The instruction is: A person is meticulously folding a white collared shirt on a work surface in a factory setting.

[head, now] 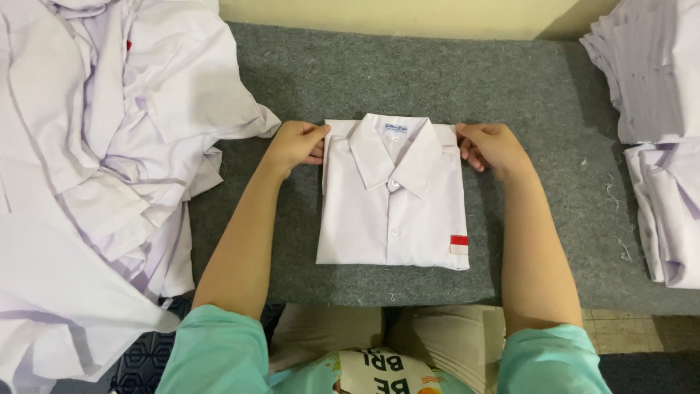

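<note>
White folded shirt pinched at shoulders between both hands' fingers.

shirt mid-mat — heap left, stack right

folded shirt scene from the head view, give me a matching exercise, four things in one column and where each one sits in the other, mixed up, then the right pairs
Things
1. folded white shirt
2. heap of loose white shirts
3. stacks of folded white shirts
4. red and white patch

Places
A. far right edge of the grey mat
B. lower right corner of the folded shirt
C. middle of the mat, held at its top corners by the left hand and the right hand
D. spread over the left side of the mat

Pairs: 1-C, 2-D, 3-A, 4-B
</note>
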